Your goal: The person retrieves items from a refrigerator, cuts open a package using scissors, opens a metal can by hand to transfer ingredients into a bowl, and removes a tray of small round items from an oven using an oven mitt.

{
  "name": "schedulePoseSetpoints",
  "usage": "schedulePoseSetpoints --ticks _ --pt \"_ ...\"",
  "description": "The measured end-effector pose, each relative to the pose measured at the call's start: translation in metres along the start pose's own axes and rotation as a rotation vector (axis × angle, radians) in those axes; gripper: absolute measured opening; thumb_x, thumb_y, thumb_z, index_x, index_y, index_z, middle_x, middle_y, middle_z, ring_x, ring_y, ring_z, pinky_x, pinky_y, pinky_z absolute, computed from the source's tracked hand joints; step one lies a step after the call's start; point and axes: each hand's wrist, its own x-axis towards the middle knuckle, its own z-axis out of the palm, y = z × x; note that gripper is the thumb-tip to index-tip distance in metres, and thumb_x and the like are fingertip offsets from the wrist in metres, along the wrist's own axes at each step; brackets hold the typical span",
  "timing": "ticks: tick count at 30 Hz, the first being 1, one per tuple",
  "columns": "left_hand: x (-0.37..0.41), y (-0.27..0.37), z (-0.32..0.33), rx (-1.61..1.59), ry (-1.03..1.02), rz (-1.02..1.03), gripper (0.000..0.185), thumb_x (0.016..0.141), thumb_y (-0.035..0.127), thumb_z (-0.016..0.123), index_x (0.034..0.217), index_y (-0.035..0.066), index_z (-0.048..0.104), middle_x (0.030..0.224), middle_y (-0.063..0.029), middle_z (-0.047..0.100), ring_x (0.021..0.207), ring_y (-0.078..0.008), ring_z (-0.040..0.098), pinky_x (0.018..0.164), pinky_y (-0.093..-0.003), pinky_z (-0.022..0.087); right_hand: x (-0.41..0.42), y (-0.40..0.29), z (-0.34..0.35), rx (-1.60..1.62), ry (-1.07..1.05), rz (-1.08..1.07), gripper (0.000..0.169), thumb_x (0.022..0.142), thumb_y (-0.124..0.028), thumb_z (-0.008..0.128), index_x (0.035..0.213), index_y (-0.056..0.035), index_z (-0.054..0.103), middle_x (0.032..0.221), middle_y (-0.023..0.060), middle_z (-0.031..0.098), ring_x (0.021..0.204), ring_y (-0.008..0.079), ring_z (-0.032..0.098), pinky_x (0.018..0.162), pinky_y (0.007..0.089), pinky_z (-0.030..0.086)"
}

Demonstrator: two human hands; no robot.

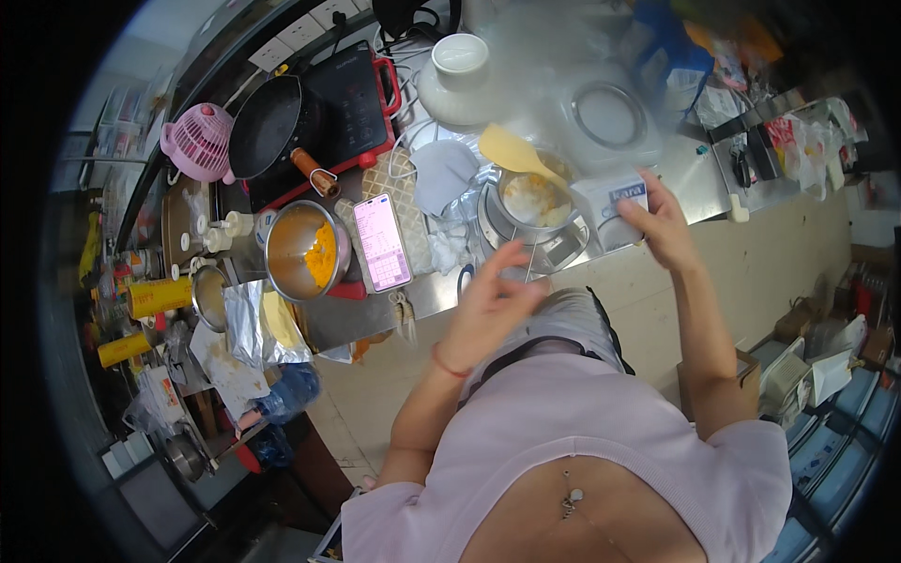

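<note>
My right hand [665, 229] grips a white and blue Kara carton [611, 218] beside a small metal pot. The pot [571, 214] stands on a kitchen scale [559, 253] and holds white and yellow-orange contents [533, 198]. Across the pot's rim leans a yellow spatula [508, 149], its blade sticking out at the far left. My left hand [493, 295] is raised in front of the scale, slightly blurred, with bent fingers apart and nothing seen in them. Its fingertips overlap the pot's thin wire handle [533, 246] in the view; whether they touch cannot be told.
A phone [382, 243] with a lit screen lies left of the scale. Beyond it are a steel bowl [281, 257] with orange-yellow mash, a black pan [264, 134] on an induction cooker [345, 105], and butter on foil [246, 331]. Behind stand a white lidded jar [450, 91] and a translucent container [647, 144].
</note>
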Motion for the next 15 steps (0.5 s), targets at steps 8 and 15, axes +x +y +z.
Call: schedulePoseSetpoints --ticks 8,15 --pt "-0.052 -0.022 -0.069 -0.078 0.493 -0.132 0.035 0.093 0.014 0.050 0.126 0.003 0.045 0.114 -0.0087 0.055 0.089 -0.0114 0.056 0.078 -0.0252 0.047 0.018 -0.054 0.018 -0.733 -0.025 -0.130 0.050 0.073 -0.021 0.076 0.111 0.0030 0.055 0.090 0.0096 0.064 0.080 0.0131 0.058 0.072 0.0259 0.047" --pt "-0.064 -0.030 -0.069 -0.129 0.487 -0.143 0.034 0.094 0.014 0.049 0.126 0.003 0.045 0.115 -0.0093 0.055 0.089 -0.0114 0.057 0.079 -0.0253 0.047 0.029 -0.060 0.029 -1.030 -0.087 -0.199 0.051 0.067 -0.024 0.076 0.106 0.0032 0.057 0.082 0.0189 0.065 0.075 0.0290 0.065 0.068 0.0341 0.049"
